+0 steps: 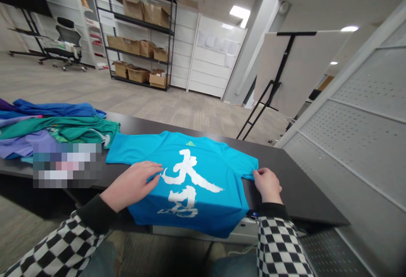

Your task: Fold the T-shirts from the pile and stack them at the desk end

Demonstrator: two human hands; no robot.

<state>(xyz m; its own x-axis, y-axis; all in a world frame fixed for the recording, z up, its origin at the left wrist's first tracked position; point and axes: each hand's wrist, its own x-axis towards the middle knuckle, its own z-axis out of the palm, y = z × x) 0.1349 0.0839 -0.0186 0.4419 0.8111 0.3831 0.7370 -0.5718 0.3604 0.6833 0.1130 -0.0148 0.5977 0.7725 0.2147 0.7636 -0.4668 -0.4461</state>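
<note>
A bright blue T-shirt (pixel 209 163) lies spread out with large white brush-style characters and a small green logo near its collar. Its lower part hangs over the table's front edge. My left hand (pixel 135 184) rests on or just above the shirt's left side, fingers stretched out and holding nothing. At the right, my right hand (pixel 267 184) pinches the hem of the shirt's right sleeve between thumb and fingers. The other sleeve reaches left, toward a heap of clothes.
Folded and crumpled clothes (pixel 63 124) in green, purple and blue lie at the dark table's (pixel 285 171) left end, beside a pixelated patch. A perforated panel (pixel 358 124) stands close on the right. Behind are an easel board (pixel 294 65) and a shelf rack (pixel 139 19) with cardboard boxes.
</note>
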